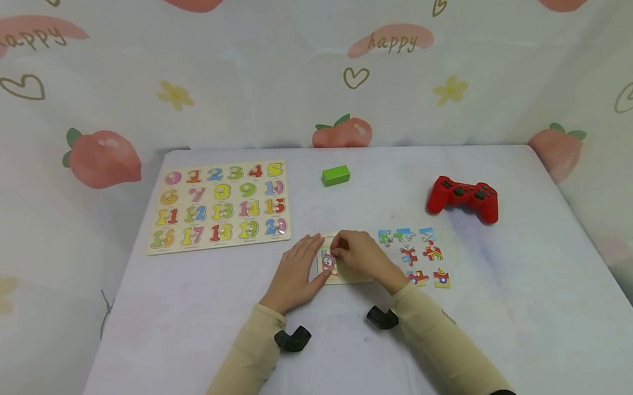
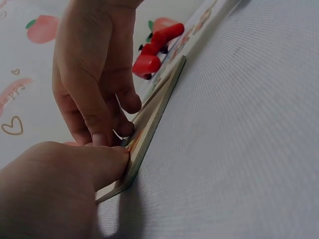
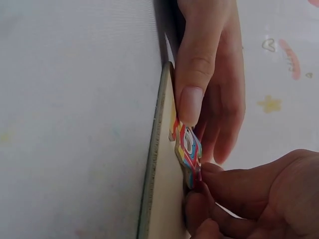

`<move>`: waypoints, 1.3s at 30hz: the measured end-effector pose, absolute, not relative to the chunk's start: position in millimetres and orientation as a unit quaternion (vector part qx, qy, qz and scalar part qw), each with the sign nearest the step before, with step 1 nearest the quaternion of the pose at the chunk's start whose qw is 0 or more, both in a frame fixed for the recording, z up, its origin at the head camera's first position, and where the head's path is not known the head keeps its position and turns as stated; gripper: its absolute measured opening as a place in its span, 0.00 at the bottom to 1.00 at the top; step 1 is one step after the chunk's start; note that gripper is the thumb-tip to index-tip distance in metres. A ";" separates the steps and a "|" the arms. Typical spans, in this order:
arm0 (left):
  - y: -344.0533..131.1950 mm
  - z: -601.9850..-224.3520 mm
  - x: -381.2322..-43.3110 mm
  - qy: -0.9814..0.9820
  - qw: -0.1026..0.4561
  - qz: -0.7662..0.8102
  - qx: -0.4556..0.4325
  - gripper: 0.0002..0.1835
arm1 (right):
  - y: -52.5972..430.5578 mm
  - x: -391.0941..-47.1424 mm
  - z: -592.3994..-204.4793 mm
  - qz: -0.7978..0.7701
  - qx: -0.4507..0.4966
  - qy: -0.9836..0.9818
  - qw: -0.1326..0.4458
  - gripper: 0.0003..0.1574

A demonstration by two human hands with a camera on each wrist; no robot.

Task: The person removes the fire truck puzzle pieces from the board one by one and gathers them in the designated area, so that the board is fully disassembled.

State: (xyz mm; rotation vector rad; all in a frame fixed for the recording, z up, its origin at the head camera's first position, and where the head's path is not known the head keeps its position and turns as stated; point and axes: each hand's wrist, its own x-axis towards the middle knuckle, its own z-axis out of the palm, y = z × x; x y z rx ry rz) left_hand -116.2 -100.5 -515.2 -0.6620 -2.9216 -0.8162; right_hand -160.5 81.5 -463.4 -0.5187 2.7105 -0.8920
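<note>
A small wooden puzzle board (image 1: 355,276) lies on the table between the two hands. My left hand (image 1: 297,276) rests along its left side, fingers extended, its thumb pressing the board's lower left corner. With thumb and fingertips, my right hand (image 1: 362,254) pinches a colourful jigsaw piece (image 3: 189,145). In the right wrist view the piece sits tilted over the board, partly raised; whether its lower edge is seated cannot be told. Several loose jigsaw pieces (image 1: 409,255) lie right of the board. In the left wrist view the board's edge (image 2: 154,124) shows beneath both hands.
A number puzzle board (image 1: 211,222) lies at the back left of the white table (image 1: 531,329). Behind the hands is a green block (image 1: 336,176). At the right lies a red game controller (image 1: 462,199). A patterned cloth (image 1: 259,58) hangs behind.
</note>
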 end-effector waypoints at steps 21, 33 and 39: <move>-100.8 -511.8 -115.9 -0.941 -0.001 -0.267 -0.206 0.37 | 80.0 -172.8 -459.4 -0.324 -0.166 0.916 0.170 0.05; -100.9 -513.7 -117.1 -0.940 0.016 -0.268 -0.212 0.38 | 80.4 -177.2 -457.3 -0.315 -0.162 0.917 0.183 0.04; -100.3 -512.8 -116.6 -0.940 0.005 -0.273 -0.204 0.37 | 80.1 -178.2 -456.3 -0.324 -0.160 0.911 0.196 0.04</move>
